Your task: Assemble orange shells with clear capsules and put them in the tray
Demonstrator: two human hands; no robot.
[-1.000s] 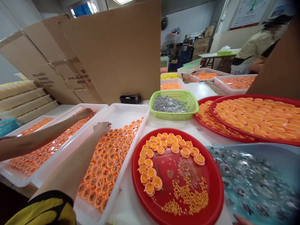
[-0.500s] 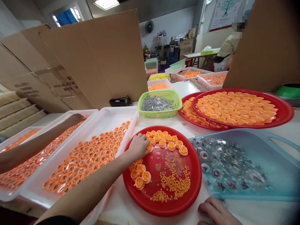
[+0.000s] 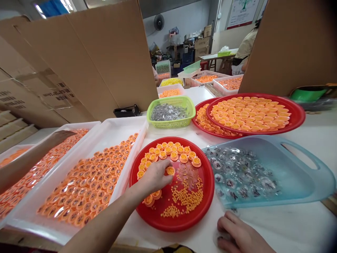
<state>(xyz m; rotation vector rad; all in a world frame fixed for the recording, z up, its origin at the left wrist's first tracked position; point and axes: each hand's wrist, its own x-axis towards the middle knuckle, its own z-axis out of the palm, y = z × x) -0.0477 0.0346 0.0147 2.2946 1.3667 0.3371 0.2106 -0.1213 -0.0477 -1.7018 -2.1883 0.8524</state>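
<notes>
- Orange cup (image 3: 170, 171): gripped at its nine o'clock side by the left hand (image 3: 155, 174), a little toward twelve from the middle of the red tray (image 3: 179, 225). A tilted pinch could tip it.
- Other cups (image 3: 174, 156) curve from eight o'clock through twelve to two — the left hand's wrist crosses the nearer ones, so a low sweep might topple them.
- Loose pellets (image 3: 189, 196), three to six o'clock: a dropped cup could scatter them.
- Right hand (image 3: 239, 233), outside the rim at four o'clock: fingers curled — gripping something or not, I cannot tell.
- Blue tub (image 3: 292, 177), three o'clock, just beside: bumping it could jolt the tray.
</notes>
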